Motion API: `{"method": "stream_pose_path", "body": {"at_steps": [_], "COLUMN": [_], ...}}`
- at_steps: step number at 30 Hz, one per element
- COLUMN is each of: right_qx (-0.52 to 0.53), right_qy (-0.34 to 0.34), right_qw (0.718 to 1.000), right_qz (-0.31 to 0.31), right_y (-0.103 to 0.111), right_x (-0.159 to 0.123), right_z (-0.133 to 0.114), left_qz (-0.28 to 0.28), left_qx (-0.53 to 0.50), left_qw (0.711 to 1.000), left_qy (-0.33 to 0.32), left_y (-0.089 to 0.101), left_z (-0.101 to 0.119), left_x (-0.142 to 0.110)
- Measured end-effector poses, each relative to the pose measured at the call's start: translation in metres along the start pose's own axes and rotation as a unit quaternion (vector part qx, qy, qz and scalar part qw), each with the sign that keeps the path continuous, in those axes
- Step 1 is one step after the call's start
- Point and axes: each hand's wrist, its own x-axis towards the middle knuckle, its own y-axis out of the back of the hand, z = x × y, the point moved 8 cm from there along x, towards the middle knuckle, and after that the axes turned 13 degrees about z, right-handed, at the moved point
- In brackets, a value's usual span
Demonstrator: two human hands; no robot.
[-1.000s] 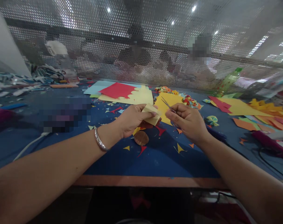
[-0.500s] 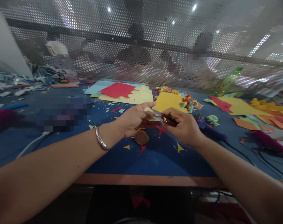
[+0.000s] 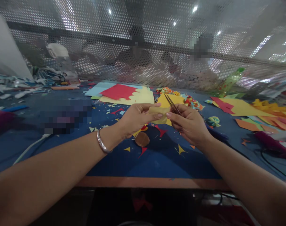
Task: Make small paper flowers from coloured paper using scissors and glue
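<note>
A perforated metal screen was stretched across the back of the workspace, with figures dimly made out through its holes. Before it was set a blue-topped table, edged in reddish brown on the near side and strewn with craft paper. On its far half, a red sheet was laid over a light blue sheet and pale yellow sheets; a golden yellow sheet was placed just beyond the hands. A white-topped clear bottle was seen at back left, and a green-capped bottle at back right.

At the centre, above the table, two bare hands were held close together. By the left hand, on whose wrist a silver bangle was worn, a pale yellow paper piece was pinched between thumb and fingers. By the right hand, curled narrowly, scissors were gripped, their slim blades pointed upward and slightly parted; its thumb tip was rested at the piece's right edge.

Below, a round brown disc was surrounded by small cut scraps, among them a red scrap and a yellow scrap.
</note>
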Motion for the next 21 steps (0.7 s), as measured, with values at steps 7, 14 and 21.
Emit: {"method": "stream_pose_path", "body": {"at_steps": [7, 14, 21], "right_qx": [-0.02, -0.103, -0.197], "right_qy": [-0.006, 0.023, 0.077], "right_qw": [1.0, 0.994, 0.977], "right_qz": [-0.017, -0.02, -0.03], "right_y": [-0.001, 0.004, 0.006], "right_x": [-0.001, 0.0, 0.001], "right_z": [-0.001, -0.003, -0.008], "left_qz": [0.001, 0.016, 0.013], "left_qx": [-0.007, 0.002, 0.034], "left_qw": [1.0, 1.0, 0.999], "left_qy": [-0.007, 0.019, 0.004], "left_y": [0.006, 0.015, 0.018], "left_z": [0.001, -0.001, 0.002], "left_x": [0.005, 0.006, 0.007]}}
